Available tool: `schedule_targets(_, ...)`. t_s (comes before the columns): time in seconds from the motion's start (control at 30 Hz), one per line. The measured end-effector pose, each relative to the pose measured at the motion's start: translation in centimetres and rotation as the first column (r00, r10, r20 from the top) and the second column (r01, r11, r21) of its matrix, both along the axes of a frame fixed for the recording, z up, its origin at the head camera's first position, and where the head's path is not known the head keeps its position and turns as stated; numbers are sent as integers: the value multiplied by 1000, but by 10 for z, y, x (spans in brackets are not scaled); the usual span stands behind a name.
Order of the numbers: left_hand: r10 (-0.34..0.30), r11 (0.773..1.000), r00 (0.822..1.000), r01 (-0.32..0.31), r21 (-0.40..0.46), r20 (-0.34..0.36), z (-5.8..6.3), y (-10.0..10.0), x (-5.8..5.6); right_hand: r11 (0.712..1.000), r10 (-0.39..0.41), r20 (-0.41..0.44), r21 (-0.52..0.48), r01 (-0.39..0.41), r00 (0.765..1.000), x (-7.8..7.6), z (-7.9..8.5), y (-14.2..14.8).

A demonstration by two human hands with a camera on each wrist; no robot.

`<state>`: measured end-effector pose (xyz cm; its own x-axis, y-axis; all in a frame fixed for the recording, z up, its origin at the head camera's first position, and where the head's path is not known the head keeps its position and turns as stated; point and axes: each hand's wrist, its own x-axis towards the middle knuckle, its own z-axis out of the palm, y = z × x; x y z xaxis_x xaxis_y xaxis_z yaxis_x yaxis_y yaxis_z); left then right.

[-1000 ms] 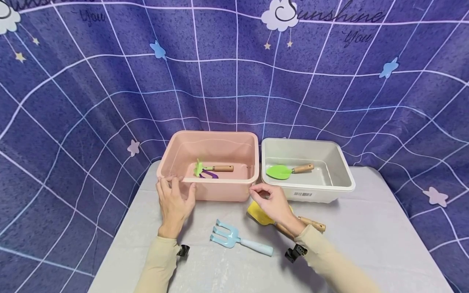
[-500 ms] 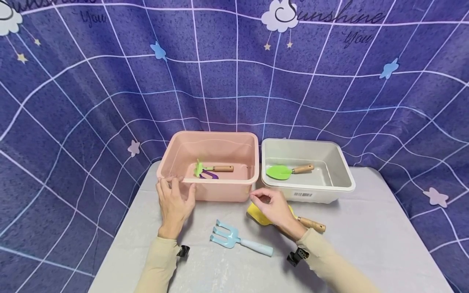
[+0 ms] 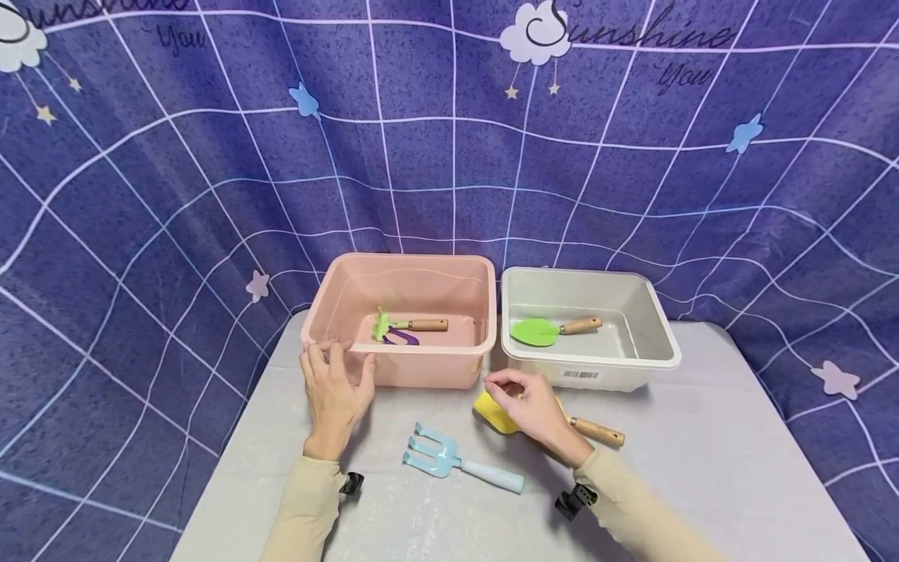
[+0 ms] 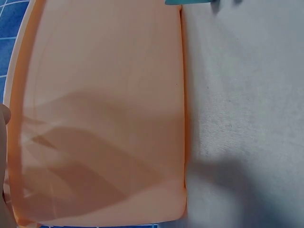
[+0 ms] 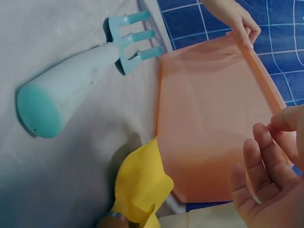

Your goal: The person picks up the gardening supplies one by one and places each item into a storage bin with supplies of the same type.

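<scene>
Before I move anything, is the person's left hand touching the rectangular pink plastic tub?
Touching. The head view shows the left hand with its fingers over the front rim of the pink tub, near its left corner.

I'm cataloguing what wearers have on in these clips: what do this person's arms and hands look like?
Long, plain beige sleeves, with a small black device at each wrist. The left hand and right hand are bare, without gloves.
</scene>
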<state>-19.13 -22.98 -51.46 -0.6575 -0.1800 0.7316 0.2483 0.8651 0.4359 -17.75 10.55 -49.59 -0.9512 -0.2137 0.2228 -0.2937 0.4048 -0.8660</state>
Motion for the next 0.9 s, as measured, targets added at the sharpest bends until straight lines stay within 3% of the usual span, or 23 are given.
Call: schedule_targets(0.9, -8, 1000, 1000, 8, 2, 5, 1, 0, 1, 999, 40, 62, 2, -40, 997, 15, -34, 1)
